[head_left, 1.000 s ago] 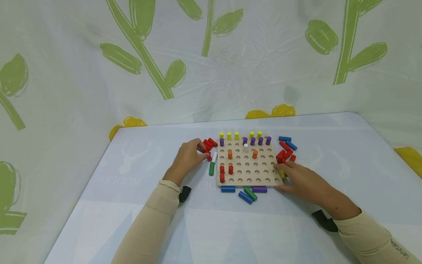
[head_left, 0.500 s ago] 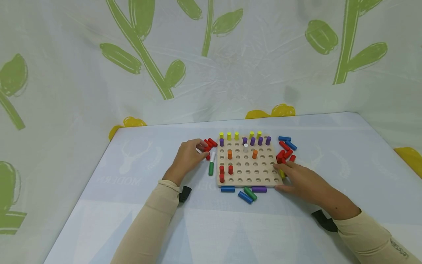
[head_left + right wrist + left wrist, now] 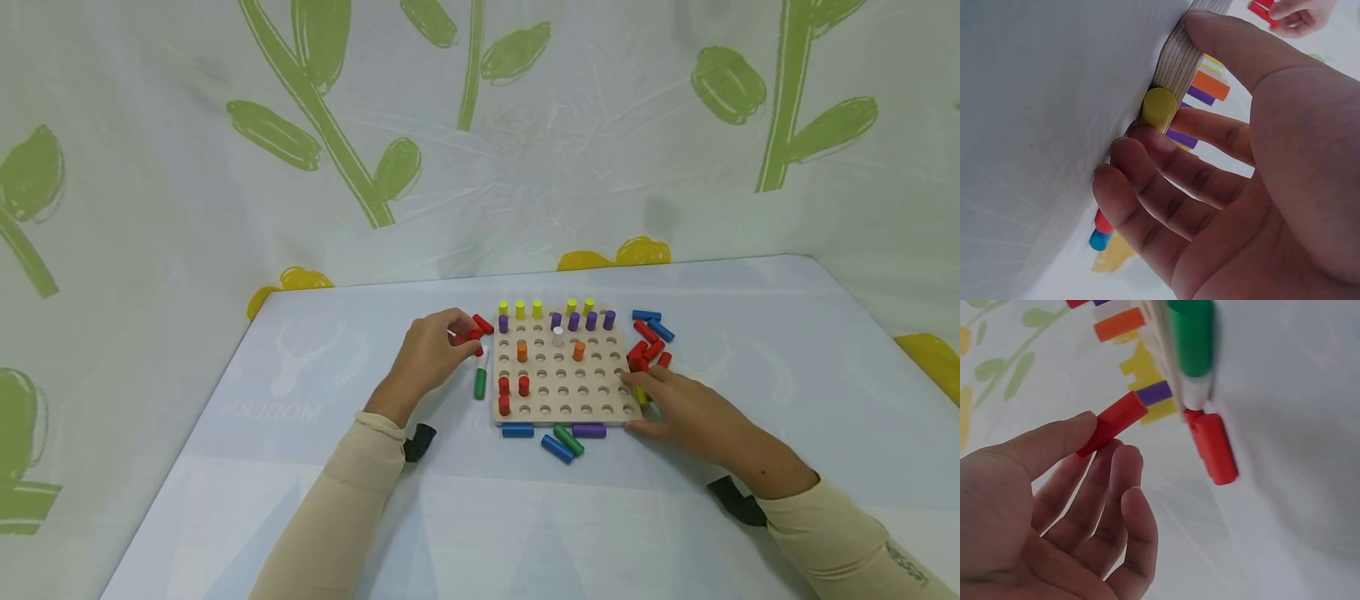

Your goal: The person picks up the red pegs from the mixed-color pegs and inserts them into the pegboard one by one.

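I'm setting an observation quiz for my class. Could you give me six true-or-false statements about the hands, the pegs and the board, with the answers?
1. The left hand pinches a red peg. True.
2. The right hand is at the right edge of the pegboard. True.
3. The pegboard's farthest row holds blue pegs. False: yellow pegs stand there.
4. No white peg stands in the pegboard. False: one white peg does.
5. Two orange pegs stand in the pegboard. True.
6. Only red pegs lie along the pegboard's near edge. False: the pegs there include a green peg and a purple peg.
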Demonstrator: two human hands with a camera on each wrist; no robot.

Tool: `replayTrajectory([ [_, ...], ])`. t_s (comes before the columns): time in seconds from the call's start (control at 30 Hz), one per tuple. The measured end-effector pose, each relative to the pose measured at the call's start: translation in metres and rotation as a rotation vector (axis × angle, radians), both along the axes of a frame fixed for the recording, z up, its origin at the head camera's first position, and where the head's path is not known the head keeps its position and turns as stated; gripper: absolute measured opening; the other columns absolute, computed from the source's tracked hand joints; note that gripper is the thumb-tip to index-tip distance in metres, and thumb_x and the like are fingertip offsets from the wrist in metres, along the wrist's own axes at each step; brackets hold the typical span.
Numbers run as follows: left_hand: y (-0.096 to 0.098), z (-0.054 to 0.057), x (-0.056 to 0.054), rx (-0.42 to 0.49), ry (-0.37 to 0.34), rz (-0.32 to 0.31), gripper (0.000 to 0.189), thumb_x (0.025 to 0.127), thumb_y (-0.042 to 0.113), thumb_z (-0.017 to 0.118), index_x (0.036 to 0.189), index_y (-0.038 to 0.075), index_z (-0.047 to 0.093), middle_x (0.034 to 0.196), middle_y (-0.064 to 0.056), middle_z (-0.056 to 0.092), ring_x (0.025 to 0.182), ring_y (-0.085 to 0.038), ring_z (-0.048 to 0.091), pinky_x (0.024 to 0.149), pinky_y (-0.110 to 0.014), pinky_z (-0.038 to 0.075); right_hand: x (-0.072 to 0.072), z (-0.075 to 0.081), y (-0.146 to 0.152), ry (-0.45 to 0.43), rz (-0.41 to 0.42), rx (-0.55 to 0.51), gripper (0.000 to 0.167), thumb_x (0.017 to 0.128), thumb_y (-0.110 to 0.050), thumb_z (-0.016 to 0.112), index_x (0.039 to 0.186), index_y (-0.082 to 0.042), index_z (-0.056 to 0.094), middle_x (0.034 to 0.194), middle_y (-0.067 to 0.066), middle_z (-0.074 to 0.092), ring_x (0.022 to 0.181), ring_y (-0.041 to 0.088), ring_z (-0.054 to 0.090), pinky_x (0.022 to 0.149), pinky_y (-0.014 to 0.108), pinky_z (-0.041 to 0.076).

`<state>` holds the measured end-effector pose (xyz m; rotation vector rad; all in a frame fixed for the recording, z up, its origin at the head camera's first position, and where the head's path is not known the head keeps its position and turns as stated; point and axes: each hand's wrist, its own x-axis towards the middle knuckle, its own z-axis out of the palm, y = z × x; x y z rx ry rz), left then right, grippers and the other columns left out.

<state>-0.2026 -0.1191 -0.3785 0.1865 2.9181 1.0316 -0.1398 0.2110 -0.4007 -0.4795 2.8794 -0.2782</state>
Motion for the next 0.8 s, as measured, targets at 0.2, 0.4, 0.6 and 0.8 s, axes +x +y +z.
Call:
replayTrajectory([
  [0.2,0.005,0.013,0.011,-0.018,0.01,-0.063,0.024,0.09,0.023,0.076,0.111,0.015,0.067,0.101,0.0,0.073,0.088,-0.017,0.066,0.074,-0.028,0.058,0.0,0.0,0.0,-0.006,0.003,0.0,0.074,0.084,-0.044,0.078,0.143,-0.007,0.053,0.138,0.03,0.054,0.124,0.049,0.055,0.094,0.059,0.052],
  [0.4,0.012,0.024,0.022,-0.053,0.027,-0.105,0.024,0.09,0.023,0.077,0.11,0.016,0.067,0.097,0.002,0.074,0.088,-0.014,0.067,0.076,-0.028,0.057,0.0,0.0,0.0,-0.009,0.005,0.0,0.074,0.084,-0.045,0.078,0.143,-0.007,0.053,0.138,0.03,0.054,0.124,0.049,0.055,0.094,0.059,0.052],
  [0.6,0.019,0.031,0.031,-0.092,0.039,-0.149,0.024,0.088,0.025,0.078,0.109,0.018,0.068,0.098,0.003,0.075,0.089,-0.014,0.064,0.07,-0.026,0.054,0.0,0.0,0.0,-0.003,0.008,0.001,0.075,0.084,-0.045,0.078,0.143,-0.006,0.053,0.138,0.03,0.055,0.124,0.049,0.056,0.094,0.059,0.053],
  [0.8,0.025,0.033,0.036,-0.091,0.025,-0.2,0.024,0.087,0.025,0.079,0.107,0.018,0.068,0.098,0.003,0.074,0.085,-0.014,0.063,0.064,-0.023,0.052,0.0,-0.001,0.0,0.003,0.01,0.004,0.075,0.084,-0.045,0.078,0.143,-0.006,0.053,0.138,0.03,0.055,0.124,0.049,0.055,0.094,0.059,0.053],
])
